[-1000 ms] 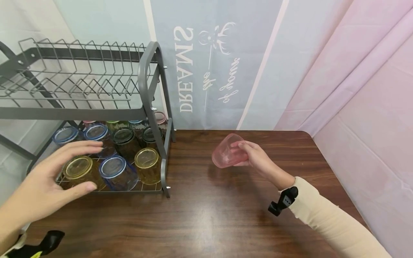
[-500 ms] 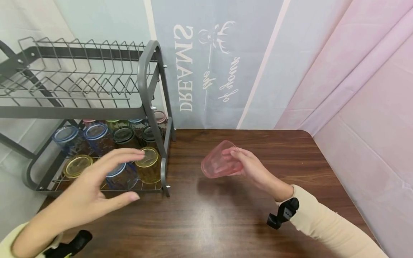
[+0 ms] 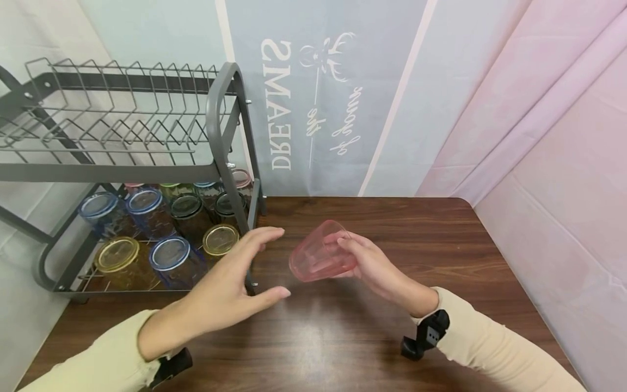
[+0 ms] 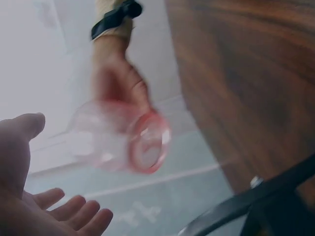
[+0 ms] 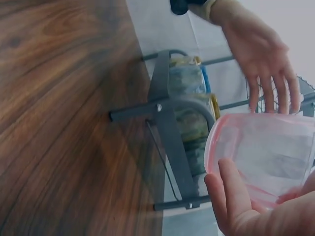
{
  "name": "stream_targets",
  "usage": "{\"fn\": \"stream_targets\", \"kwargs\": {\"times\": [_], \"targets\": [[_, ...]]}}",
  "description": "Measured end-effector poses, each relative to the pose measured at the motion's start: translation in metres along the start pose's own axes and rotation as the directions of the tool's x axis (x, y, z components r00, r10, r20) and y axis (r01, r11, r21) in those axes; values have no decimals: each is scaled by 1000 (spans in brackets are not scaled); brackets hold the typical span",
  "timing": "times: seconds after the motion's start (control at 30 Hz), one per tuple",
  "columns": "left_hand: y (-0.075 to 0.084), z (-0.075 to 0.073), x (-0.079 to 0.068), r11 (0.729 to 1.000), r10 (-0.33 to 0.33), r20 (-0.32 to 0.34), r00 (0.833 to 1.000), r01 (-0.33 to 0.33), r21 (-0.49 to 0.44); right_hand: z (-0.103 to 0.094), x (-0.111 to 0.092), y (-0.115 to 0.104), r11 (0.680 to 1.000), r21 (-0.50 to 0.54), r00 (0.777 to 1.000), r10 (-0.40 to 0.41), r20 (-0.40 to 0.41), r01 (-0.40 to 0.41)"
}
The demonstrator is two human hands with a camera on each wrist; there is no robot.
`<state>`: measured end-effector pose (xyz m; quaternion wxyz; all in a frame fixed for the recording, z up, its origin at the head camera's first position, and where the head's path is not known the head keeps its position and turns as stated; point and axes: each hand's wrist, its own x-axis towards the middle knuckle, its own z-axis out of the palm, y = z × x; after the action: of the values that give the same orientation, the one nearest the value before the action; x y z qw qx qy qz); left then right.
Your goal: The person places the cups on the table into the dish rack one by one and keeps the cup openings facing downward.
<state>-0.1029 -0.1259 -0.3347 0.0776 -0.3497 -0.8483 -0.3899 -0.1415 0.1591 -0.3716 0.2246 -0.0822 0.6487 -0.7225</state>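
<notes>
A clear pink glass (image 3: 318, 256) is tilted above the table, its thick base toward the left. My right hand (image 3: 374, 267) grips it from the right side, thumb on the near wall and fingers round the far side. In the right wrist view the same pink glass (image 5: 266, 152) lies across the curled fingers. My left hand (image 3: 220, 288) reaches in from the left with thumb and fingers spread apart, a small gap away from the base. The left wrist view shows the left hand (image 4: 44, 196) holding nothing, with the blurred glass (image 4: 118, 137) beyond it.
A grey two-tier dish rack (image 3: 225, 130) stands at the left. Its lower shelf holds several upturned coloured glasses, among them a blue glass (image 3: 173, 264) and a yellow glass (image 3: 120, 261). The brown wooden table (image 3: 416, 228) extends to a curtain (image 3: 333, 109) behind.
My left hand has moved right, from in front of the rack toward the pink glass. My right hand has brought the glass left and slightly nearer, still gripping it.
</notes>
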Motion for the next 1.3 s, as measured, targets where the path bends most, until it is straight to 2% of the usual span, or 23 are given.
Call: {"fn": "stream_targets", "kwargs": {"times": [0.27, 0.4, 0.53, 0.63, 0.8, 0.93, 1.07, 1.3], "targets": [[-9, 30, 9, 1000, 2, 31, 1000, -2, -6, 14, -3, -1, 999, 46, 1000, 15, 4, -15], [-12, 38, 9, 1000, 15, 35, 999, -15, -4, 21, -5, -2, 994, 103, 999, 36, 3, -36], [-14, 43, 8, 1000, 16, 18, 1000, -16, -5, 24, -5, -3, 982, 178, 998, 54, 36, -59], [-15, 46, 8, 1000, 11, -4, 1000, -11, -14, 25, -5, -4, 979, 192, 996, 51, 75, -64], [-18, 51, 7, 997, -41, -28, 999, 39, -66, 25, -6, -3, 989, 141, 986, 17, 163, -40], [-19, 55, 6, 994, -71, -48, 996, 66, -88, 22, -6, -2, 998, 65, 977, -24, 210, 10], [-20, 56, 5, 993, -61, -72, 996, 54, -102, 16, -7, -1, 998, -32, 983, -42, 179, 48], [-21, 54, 6, 971, -60, -134, 989, 26, -237, 8, 1, 3, 990, -136, 992, -7, 127, 24]]}}
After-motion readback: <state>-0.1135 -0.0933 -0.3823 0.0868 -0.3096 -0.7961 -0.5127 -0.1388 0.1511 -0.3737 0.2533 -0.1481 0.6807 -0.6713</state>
